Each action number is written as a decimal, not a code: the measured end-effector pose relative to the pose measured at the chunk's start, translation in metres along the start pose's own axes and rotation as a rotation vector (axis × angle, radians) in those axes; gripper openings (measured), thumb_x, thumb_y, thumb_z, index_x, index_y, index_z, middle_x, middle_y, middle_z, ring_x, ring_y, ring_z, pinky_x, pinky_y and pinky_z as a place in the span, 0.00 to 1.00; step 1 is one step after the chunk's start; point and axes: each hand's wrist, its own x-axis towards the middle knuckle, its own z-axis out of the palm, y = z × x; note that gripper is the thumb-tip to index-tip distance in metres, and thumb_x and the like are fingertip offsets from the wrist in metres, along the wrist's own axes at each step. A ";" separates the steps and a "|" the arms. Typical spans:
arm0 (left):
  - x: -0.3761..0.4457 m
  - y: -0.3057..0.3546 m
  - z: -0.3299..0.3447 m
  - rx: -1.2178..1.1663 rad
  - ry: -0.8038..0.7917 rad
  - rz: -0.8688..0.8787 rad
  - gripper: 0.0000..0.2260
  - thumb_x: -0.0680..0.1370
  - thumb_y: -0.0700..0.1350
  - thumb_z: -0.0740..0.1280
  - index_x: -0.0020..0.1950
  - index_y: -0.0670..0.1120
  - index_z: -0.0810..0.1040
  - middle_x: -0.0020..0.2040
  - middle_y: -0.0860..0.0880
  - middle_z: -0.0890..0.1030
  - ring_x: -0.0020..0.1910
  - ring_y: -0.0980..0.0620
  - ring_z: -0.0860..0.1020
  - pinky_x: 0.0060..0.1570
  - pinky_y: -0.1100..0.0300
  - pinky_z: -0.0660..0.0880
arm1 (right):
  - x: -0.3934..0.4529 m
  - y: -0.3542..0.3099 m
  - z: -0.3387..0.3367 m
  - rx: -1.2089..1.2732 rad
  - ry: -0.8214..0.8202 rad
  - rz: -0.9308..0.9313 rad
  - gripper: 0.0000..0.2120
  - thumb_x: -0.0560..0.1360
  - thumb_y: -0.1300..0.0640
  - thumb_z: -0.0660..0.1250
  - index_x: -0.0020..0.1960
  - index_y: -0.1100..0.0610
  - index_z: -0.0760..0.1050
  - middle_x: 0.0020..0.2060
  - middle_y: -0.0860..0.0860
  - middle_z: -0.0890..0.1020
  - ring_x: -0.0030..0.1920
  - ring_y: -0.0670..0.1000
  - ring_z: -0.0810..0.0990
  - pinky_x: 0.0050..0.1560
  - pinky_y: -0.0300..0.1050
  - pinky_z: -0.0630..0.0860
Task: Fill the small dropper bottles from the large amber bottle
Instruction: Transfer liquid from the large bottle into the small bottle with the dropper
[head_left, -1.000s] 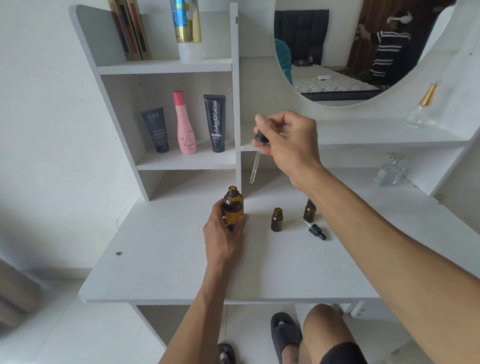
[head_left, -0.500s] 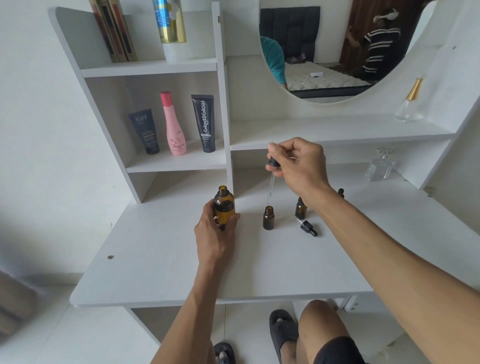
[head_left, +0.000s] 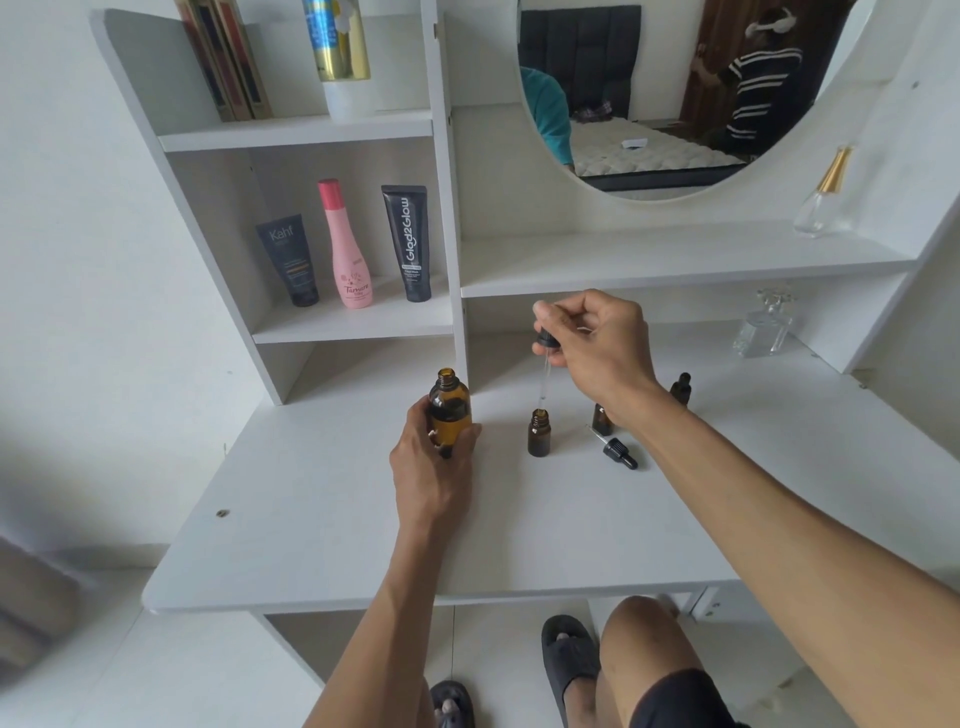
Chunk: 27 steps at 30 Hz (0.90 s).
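the large amber bottle (head_left: 450, 413), round glass with an open threaded neck, stands upright on the smooth white table (head_left: 311, 519), the left hand (head_left: 434, 457) curled round its lower half. just right of it stands a small open amber bottle (head_left: 538, 434); the right hand (head_left: 597, 348) pinches a black-capped dropper (head_left: 545, 358) above it, the thin clear glass tube pointing down at its mouth. another small bottle (head_left: 602, 418) stands partly behind the wrist, and a loose black dropper cap (head_left: 618, 451) lies on the table beside it.

White counter (head_left: 322, 530) under my hands: big amber btl (head_left: 450, 410), open sm btl (head_left: 538, 433), 2 more sm btls (head_left: 602, 420) behind, loose dropper cap (head_left: 618, 452), clear glass btl (head_left: 763, 332) far rt.
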 end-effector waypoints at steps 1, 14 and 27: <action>0.000 0.000 0.000 0.000 -0.001 -0.001 0.18 0.74 0.47 0.74 0.62 0.52 0.74 0.51 0.55 0.81 0.43 0.56 0.82 0.42 0.64 0.75 | 0.000 0.000 0.000 0.002 -0.002 0.002 0.08 0.76 0.56 0.73 0.42 0.61 0.80 0.39 0.56 0.86 0.37 0.55 0.87 0.34 0.36 0.78; -0.001 0.001 -0.001 -0.010 -0.004 0.004 0.17 0.75 0.46 0.74 0.61 0.54 0.74 0.48 0.57 0.80 0.42 0.63 0.80 0.42 0.69 0.74 | -0.004 -0.003 0.002 -0.011 -0.027 -0.027 0.08 0.77 0.58 0.73 0.41 0.62 0.79 0.40 0.57 0.86 0.41 0.59 0.87 0.33 0.34 0.78; 0.000 0.000 -0.002 -0.005 -0.003 0.001 0.18 0.74 0.47 0.74 0.62 0.53 0.74 0.50 0.55 0.81 0.44 0.63 0.80 0.39 0.75 0.72 | -0.002 -0.005 0.002 -0.047 -0.040 -0.076 0.09 0.77 0.58 0.72 0.39 0.59 0.78 0.40 0.57 0.86 0.38 0.57 0.87 0.35 0.36 0.80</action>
